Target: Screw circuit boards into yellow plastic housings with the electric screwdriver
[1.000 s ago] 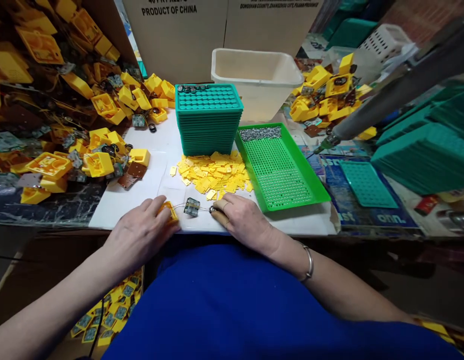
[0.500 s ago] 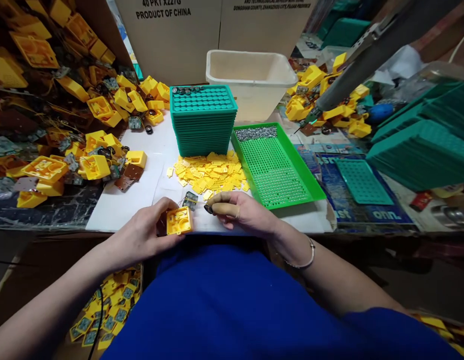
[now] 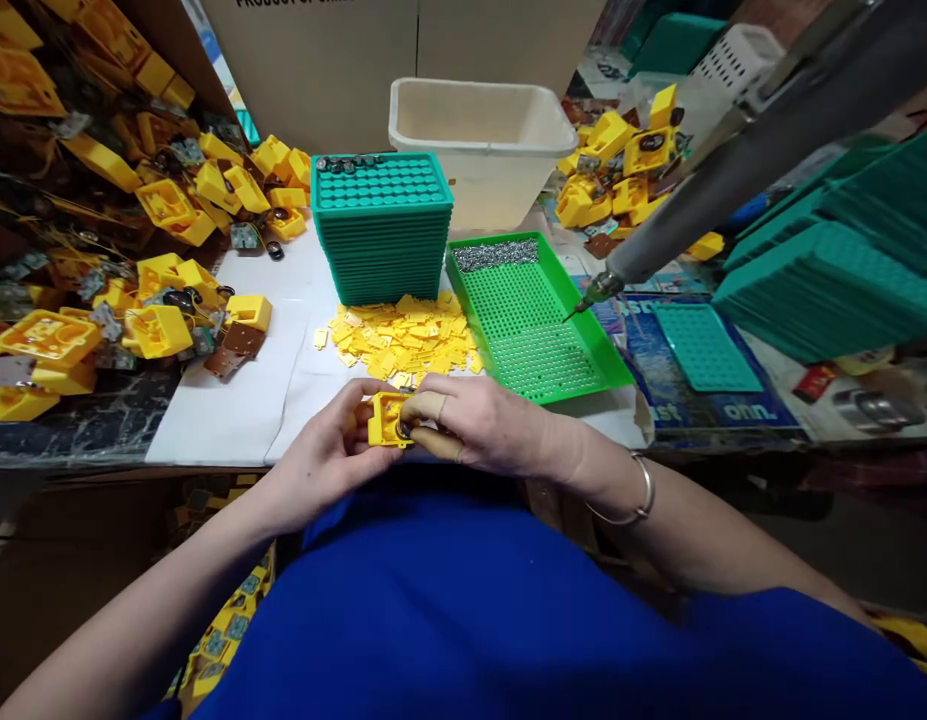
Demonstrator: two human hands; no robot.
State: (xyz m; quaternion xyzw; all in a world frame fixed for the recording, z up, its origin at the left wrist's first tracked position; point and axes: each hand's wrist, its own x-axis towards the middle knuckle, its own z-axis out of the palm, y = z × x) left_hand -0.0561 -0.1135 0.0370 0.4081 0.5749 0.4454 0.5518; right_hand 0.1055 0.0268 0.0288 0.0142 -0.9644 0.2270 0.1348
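Observation:
My left hand (image 3: 332, 455) grips a small open yellow plastic case (image 3: 379, 420) at the table's front edge, its hollow side facing up. My right hand (image 3: 493, 425), with tan covers on thumb and forefinger, pinches a small round black part (image 3: 404, 430) at the case's right side. The fingers partly hide that part, so how deep it sits cannot be seen. Just beyond both hands lies a heap of flat yellow plastic pieces (image 3: 403, 335).
A teal tray stack (image 3: 380, 245) stands behind the heap, beside a green perforated tray (image 3: 538, 330) with silvery screws (image 3: 497, 254). A powered screwdriver (image 3: 620, 265) hangs over the tray's right side. Wired yellow cases (image 3: 159, 330) pile up at left. A whitish bin (image 3: 485, 170) stands behind.
My right hand has moved left, bringing the round black part from beside the yellow case to its opening. The case has shifted slightly right and up. The whole view has shifted a little.

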